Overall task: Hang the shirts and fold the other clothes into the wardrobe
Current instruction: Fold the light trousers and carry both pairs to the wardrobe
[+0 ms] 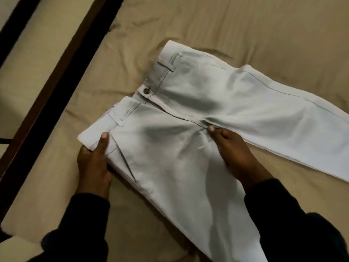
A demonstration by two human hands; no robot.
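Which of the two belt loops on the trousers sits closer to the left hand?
The belt loop just above the left hand, on the waistband's near half of the pale grey cotton trousers; the other loop lies beyond the button.

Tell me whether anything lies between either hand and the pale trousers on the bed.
Nothing visible does. The left hand already grips the waistband corner of the pale grey cotton trousers, and the right hand pinches the fabric at the crotch seam. The trousers lie spread on the tan bedsheet. The wardrobe is out of view.
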